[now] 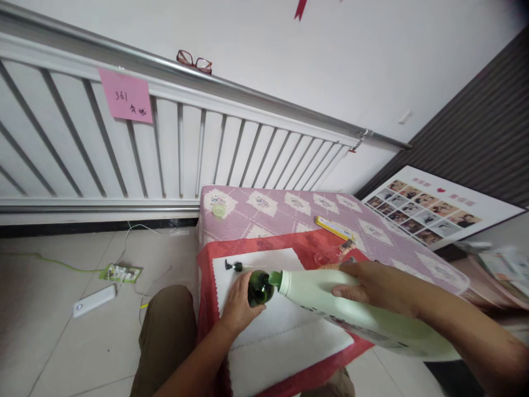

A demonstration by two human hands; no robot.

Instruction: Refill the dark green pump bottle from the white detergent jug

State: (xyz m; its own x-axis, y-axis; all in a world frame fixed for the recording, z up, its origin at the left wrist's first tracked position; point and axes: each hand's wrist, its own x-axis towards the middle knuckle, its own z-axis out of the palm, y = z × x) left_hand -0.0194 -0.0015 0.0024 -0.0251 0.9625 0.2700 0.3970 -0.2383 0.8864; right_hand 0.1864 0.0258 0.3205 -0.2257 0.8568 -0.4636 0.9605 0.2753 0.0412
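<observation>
My left hand (240, 302) is closed around a dark green bottle (261, 288), its top facing me. In my right hand (363, 286) is a large pale green jug (318, 295), tilted on its side. The jug's green spout (275, 279) meets the mouth of the dark bottle; whether liquid is flowing I cannot tell. A black pump head (233, 266) lies on the white mat (285, 353), just beyond my left hand. On the far left of the table sits a pale green cap (219, 210).
A red cloth (289, 237) lies under the mat on the patterned tablecloth (285, 212). Toward the back right rests a yellow box (334, 227). A radiator (185, 143) runs behind the table. On the floor at left are a power strip (124, 273) and a white power bank (95, 301).
</observation>
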